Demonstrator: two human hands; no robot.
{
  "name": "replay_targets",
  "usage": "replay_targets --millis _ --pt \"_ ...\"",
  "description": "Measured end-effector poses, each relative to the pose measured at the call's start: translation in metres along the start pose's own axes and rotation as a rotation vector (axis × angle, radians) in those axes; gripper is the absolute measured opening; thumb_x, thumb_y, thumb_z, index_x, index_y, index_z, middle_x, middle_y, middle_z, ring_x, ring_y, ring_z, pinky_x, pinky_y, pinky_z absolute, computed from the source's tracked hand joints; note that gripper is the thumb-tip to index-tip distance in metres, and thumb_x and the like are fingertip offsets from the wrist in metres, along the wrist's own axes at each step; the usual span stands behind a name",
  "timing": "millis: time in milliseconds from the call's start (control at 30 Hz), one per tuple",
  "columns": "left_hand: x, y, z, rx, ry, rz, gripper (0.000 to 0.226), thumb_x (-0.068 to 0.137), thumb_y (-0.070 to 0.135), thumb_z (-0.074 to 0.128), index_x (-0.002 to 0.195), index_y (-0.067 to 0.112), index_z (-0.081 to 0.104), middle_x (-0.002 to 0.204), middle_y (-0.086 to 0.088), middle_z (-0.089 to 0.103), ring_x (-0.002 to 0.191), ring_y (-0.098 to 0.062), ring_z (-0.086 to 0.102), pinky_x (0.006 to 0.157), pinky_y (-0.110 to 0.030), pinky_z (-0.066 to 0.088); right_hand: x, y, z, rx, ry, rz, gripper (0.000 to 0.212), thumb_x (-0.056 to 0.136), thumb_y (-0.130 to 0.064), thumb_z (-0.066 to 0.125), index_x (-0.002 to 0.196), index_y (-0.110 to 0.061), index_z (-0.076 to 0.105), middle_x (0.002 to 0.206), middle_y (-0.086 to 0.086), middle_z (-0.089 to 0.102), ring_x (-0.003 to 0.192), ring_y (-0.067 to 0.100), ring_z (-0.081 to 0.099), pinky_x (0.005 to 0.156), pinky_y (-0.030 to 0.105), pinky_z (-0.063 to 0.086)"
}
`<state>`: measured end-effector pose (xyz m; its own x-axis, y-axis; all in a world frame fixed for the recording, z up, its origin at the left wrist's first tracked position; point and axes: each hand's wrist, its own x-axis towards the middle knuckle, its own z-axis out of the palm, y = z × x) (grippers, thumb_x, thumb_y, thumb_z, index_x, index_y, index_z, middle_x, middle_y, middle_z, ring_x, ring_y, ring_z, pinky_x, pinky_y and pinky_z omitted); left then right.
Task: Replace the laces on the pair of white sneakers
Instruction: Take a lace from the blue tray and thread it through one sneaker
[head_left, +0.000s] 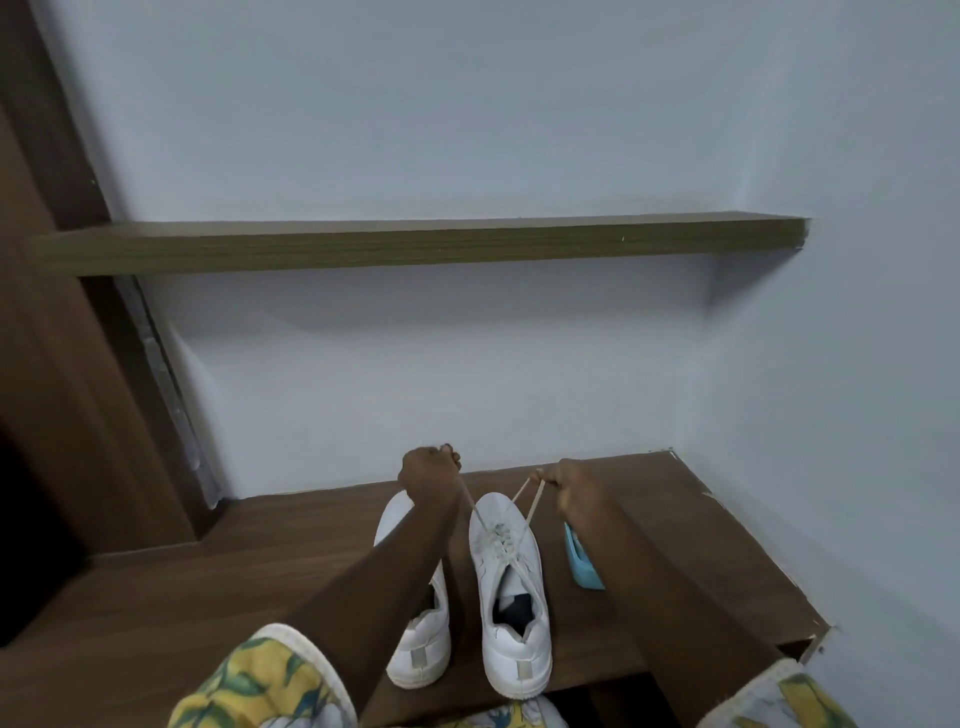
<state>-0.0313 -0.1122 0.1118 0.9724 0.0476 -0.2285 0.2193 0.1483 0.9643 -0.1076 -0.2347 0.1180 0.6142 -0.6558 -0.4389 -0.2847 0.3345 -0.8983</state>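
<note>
Two white sneakers stand side by side on the brown wooden tabletop (234, 587), toes pointing toward the pale wall (467, 364) and heels toward the person. The left sneaker (421, 644) is partly covered by the left forearm. The right sneaker (514, 629) is fully visible, with its opening facing up.

A light-coloured lace (500, 538) is threaded through the eyelets of the right sneaker. From the eyelets, one strand runs up and left to the left hand (428, 470). Two strands run up and right to the right hand (569, 486).

Grip state:
- Left hand: the grip is curled closed round its strand, held above the toe of the left sneaker.
- Right hand: the grip pinches its two strands at the fingertips, held just beyond and to the right of the toe of the right sneaker.

All strands are drawn straight and raised clear of the tabletop.

A light-blue object (579, 564) lies on the tabletop just beside the right sneaker, partly under the right forearm. A wooden shelf (415, 244) is fixed to the wall above. Both arms show yellow floral sleeves (260, 680) at the lower edge.
</note>
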Motion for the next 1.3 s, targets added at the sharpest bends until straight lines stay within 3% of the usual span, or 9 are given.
replay_targets --millis 33,100,167,233,267,333,633,1067,1300 --pt "-0.006 0.013 0.002 0.034 -0.023 0.054 0.040 0.089 -0.009 0.044 0.054 0.008 0.053 0.053 -0.003 0.056 0.057 -0.022 0.057 0.071 -0.036 0.053 0.007 -0.001 -0.001 0.011 -0.010 -0.041 0.038 0.092 0.014 0.037 0.130 0.019 0.039 0.069 0.016 0.058 0.045 0.013 0.058 0.038 0.014 0.046" --pt "-0.011 0.037 0.009 0.035 -0.064 0.151 0.042 0.088 -0.012 0.044 0.053 0.009 0.053 0.056 -0.003 0.055 0.055 -0.020 0.056 0.075 -0.040 0.055 0.003 -0.024 0.000 0.123 -0.051 -0.081 0.031 0.088 0.016 0.048 0.118 0.022 0.048 0.037 0.003 0.057 0.031 0.005 0.054 0.061 0.018 0.055" --pt "-0.015 0.057 0.020 0.043 -0.090 0.224 0.043 0.088 -0.014 0.041 0.053 0.010 0.051 0.057 -0.003 0.053 0.054 -0.019 0.054 0.076 -0.042 0.056 -0.008 -0.049 0.005 0.187 -0.040 -0.111 0.008 0.085 0.015 0.055 0.092 0.016 0.059 0.042 0.006 0.061 0.038 0.006 0.060 0.083 0.024 0.053" --pt "-0.021 0.076 0.028 0.082 -0.104 0.285 0.044 0.088 -0.013 0.038 0.051 0.010 0.049 0.058 -0.003 0.053 0.056 -0.019 0.055 0.076 -0.041 0.056 -0.024 -0.069 0.007 0.192 -0.047 -0.166 0.012 0.087 0.013 0.055 0.098 0.014 0.060 0.080 0.017 0.072 0.066 0.016 0.069 0.060 0.013 0.051" --pt "-0.023 0.084 0.033 0.091 -0.116 0.309 0.043 0.088 -0.012 0.038 0.052 0.009 0.050 0.059 -0.002 0.054 0.058 -0.019 0.056 0.077 -0.039 0.056 -0.031 -0.079 0.009 0.182 -0.044 -0.195 0.019 0.088 0.011 0.054 0.106 0.014 0.059 0.098 0.020 0.070 0.070 0.018 0.067 0.047 0.010 0.044" --pt "-0.026 0.100 0.042 0.146 -0.130 0.350 0.037 0.090 -0.008 0.041 0.059 0.006 0.057 0.064 -0.002 0.059 0.063 -0.019 0.060 0.076 -0.034 0.055 -0.044 -0.099 0.012 0.178 -0.021 -0.253 0.023 0.089 0.008 0.055 0.111 0.012 0.059 0.106 0.019 0.068 0.061 0.011 0.060 0.046 0.013 0.038" --pt "-0.040 0.154 0.069 0.135 -0.217 0.507 0.020 0.093 0.006 0.053 0.083 0.006 0.070 0.077 -0.006 0.068 0.072 -0.015 0.064 0.075 -0.032 0.053 -0.074 -0.165 0.024 0.142 -0.041 -0.509 0.012 0.082 0.010 0.059 0.078 -0.001 0.064 0.084 0.017 0.067 0.051 0.011 0.044 0.043 0.021 0.032" --pt "-0.047 0.202 0.077 0.058 -0.222 0.591 0.016 0.090 0.010 0.059 0.086 0.013 0.074 0.077 -0.006 0.070 0.079 -0.024 0.068 0.076 -0.038 0.055 -0.095 -0.203 0.035 0.052 -0.065 -0.759 0.019 0.088 0.002 0.062 0.071 -0.008 0.062 0.067 0.011 0.062 0.052 0.014 0.054 0.050 0.023 0.046" --pt "-0.050 0.199 0.075 0.020 -0.285 0.566 0.013 0.090 0.007 0.060 0.091 0.006 0.074 0.071 -0.005 0.065 0.060 -0.013 0.056 0.060 -0.024 0.045 -0.094 -0.201 0.033 0.128 -0.037 -0.739 0.006 0.084 0.004 0.066 0.084 -0.001 0.067 0.069 0.009 0.065 0.054 0.013 0.058 0.054 0.021 0.050"
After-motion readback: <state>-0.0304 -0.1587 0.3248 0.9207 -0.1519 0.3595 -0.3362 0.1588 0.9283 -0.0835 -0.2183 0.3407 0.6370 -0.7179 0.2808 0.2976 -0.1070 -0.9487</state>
